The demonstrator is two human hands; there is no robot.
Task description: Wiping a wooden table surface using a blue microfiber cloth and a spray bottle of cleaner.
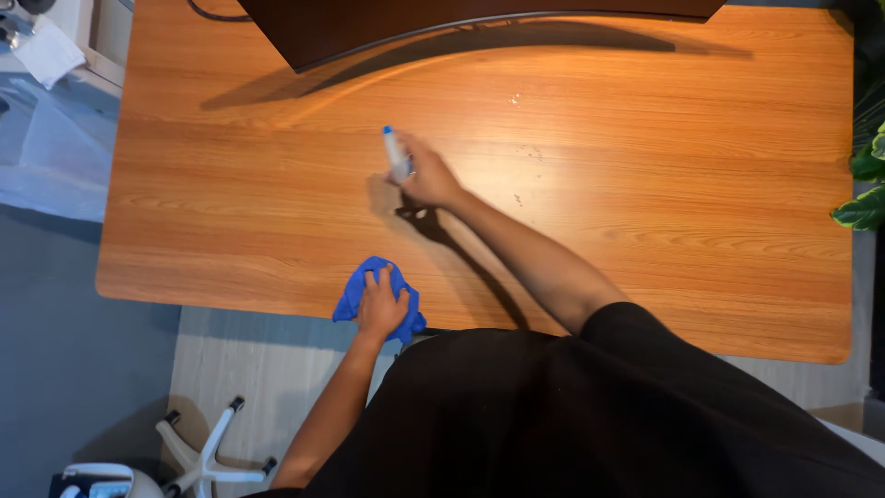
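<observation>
Left hand [381, 309] grips blue cloth [355, 297]; right hand [429, 175] grips spray bottle [396, 155] below monitor [461, 23].

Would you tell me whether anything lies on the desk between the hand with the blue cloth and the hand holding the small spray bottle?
Nothing visible does. Between the left hand on the blue cloth and the right hand gripping the spray bottle, the wooden desk shows only bare surface and the arm's shadow.
</observation>
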